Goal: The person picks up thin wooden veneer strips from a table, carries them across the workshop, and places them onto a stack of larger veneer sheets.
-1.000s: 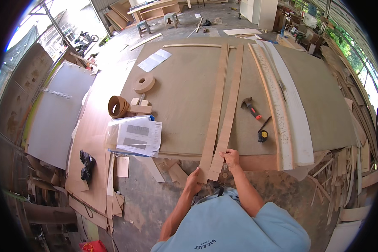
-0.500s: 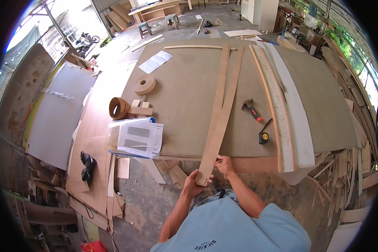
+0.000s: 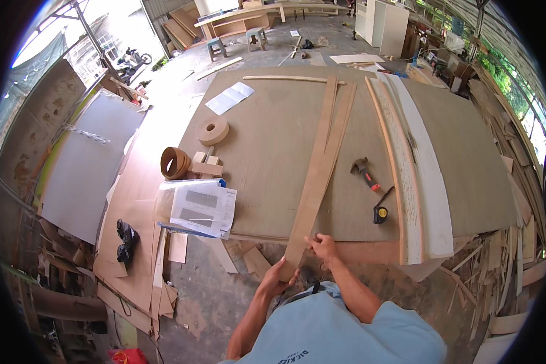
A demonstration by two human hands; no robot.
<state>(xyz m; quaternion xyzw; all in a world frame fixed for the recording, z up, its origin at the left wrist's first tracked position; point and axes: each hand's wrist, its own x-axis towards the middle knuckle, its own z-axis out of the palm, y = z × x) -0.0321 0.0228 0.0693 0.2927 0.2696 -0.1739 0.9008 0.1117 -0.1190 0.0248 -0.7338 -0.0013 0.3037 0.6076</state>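
Long, thin wooden strips (image 3: 306,209) lie lengthwise across the big board, stacked together at the near end and fanned apart at the far end. Their near end juts past the board's front edge toward my body. My left hand (image 3: 276,279) is closed around that end, thumb on top and fingers beneath. Against the strips' right edge, a little farther up, my right hand (image 3: 323,248) has its fingers curled, fingertips touching the edge. A claw hammer (image 3: 365,175) with a red and black handle lies right of the strips, and a black and yellow tape measure (image 3: 380,215) is nearer me.
The large brown board (image 3: 267,151) carries a roll of edging (image 3: 213,130), a brown ring-shaped roll (image 3: 175,164), small wood blocks (image 3: 207,169), papers in a folder (image 3: 201,206) and a folded sheet (image 3: 230,97). Long white panels (image 3: 428,176) lie right. Offcuts (image 3: 497,261) crowd the right side.
The whole view has shifted, with the board appearing slightly lower. My right hand's fingers have loosened and slid a little at the strips' edge. My left hand keeps its hold; the strips' ends look more evenly stacked.
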